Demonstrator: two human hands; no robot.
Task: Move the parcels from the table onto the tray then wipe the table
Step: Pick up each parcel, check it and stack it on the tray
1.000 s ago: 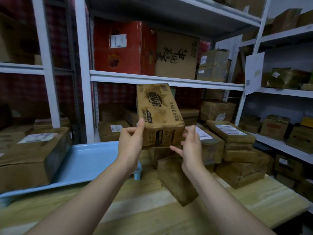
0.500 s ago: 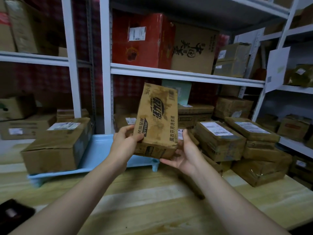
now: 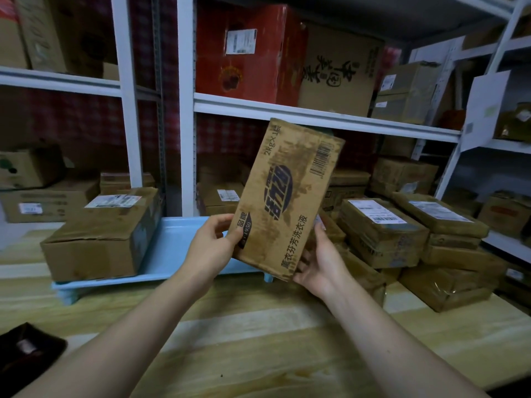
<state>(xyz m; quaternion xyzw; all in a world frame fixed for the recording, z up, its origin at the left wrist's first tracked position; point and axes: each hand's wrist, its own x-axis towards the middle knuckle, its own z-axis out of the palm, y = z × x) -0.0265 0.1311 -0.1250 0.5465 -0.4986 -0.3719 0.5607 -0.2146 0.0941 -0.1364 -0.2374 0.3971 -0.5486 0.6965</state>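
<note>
Printed parcel [image 3: 287, 196]: a flat brown carton with dark lettering and a barcode near its top right, held in the air, stood on end and leaning to the right, above the near right corner of the tray [image 3: 178, 248]. It touches neither tray nor table. Left hand [image 3: 212, 248] grips the lower left edge, thumb laid over the printed face, the other fingers curled out of sight behind. Right hand [image 3: 319, 262] cradles the lower right corner, palm turned up, thumb running up the right edge and fingers spread beneath the bottom edge; how tightly it closes cannot be told. The tray is pale blue on short feet and sits at the back of the wooden table [image 3: 258, 340]. One large parcel [image 3: 100, 239] with a white label on top stands on the tray's left end, and the tray's right half is bare. Just to the right of the hands, a stack of parcels [image 3: 382, 231], taped and labelled, is piled several deep on the table. A dark object [image 3: 26, 351] lies at the table's near left edge, too dim to identify. Behind stands white shelving [image 3: 316, 116], with a red carton [image 3: 247, 53] and a brown carton [image 3: 339, 70] side by side on the upper shelf.
</note>
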